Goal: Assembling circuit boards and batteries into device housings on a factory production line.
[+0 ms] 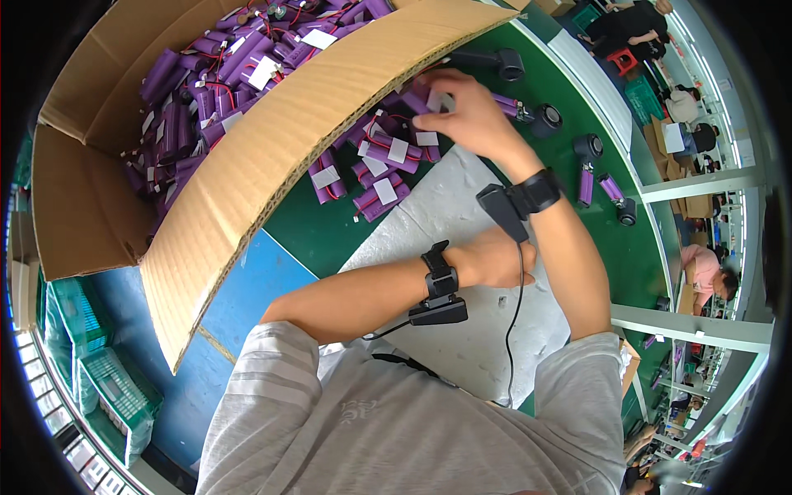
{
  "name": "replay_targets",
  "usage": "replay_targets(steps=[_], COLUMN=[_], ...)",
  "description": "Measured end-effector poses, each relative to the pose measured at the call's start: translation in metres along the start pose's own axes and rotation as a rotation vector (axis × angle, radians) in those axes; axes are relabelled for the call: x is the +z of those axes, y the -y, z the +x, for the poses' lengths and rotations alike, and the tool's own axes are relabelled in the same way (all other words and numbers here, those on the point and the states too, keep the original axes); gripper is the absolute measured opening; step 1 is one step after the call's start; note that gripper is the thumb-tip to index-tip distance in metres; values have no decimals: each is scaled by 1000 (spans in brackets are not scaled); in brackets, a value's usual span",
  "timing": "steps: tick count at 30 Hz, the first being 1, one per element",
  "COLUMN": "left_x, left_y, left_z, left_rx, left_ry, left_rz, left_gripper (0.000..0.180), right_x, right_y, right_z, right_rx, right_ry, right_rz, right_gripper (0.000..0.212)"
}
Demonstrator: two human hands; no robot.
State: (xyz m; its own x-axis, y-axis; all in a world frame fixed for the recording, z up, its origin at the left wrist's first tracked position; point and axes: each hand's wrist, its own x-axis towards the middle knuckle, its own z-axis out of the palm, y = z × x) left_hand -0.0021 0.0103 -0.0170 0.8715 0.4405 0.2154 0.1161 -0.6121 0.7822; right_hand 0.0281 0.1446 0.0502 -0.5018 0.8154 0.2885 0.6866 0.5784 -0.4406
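My right hand [472, 115] reaches to the pile beside the cardboard flap, thumb and fingers closed on a purple battery pack [415, 100] with a white label. Just below it lie several more purple battery packs [383, 196] with white labels and red and black wires, loose on the green tabletop and the edge of a white foam sheet [396, 247]. My left hand [495, 257] is over the foam sheet, below my right wrist, with its fingers curled in. Whatever it may hold is hidden.
A large open cardboard box [91, 198] full of purple battery packs [239, 58] stands at the left, its flap [247, 177] leaning over the table. At the right are black cylindrical parts [546, 120], some with packs attached. Green crates [124, 392] sit lower left; people work beyond the table.
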Motion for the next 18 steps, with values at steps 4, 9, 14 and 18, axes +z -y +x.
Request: replay_targets(steps=[4, 9, 14, 18], left_x=[-9, -7, -13, -15], left_y=[-9, -7, -10, -10], left_z=[-1, -6, -1, -1], left_rx=[46, 50, 18, 9], left_ry=[-24, -97, 18, 18], left_rz=[113, 78, 36, 55], left_gripper=[24, 21, 20, 21], right_x=[-38, -45, -6, -7], right_y=[-45, -77, -130, -132], right_z=[10, 46, 48, 43], right_rx=[537, 739, 403, 380], right_ry=[-103, -47, -105, -23], right_rz=[585, 70, -177, -158], right_gripper=[27, 30, 35, 39])
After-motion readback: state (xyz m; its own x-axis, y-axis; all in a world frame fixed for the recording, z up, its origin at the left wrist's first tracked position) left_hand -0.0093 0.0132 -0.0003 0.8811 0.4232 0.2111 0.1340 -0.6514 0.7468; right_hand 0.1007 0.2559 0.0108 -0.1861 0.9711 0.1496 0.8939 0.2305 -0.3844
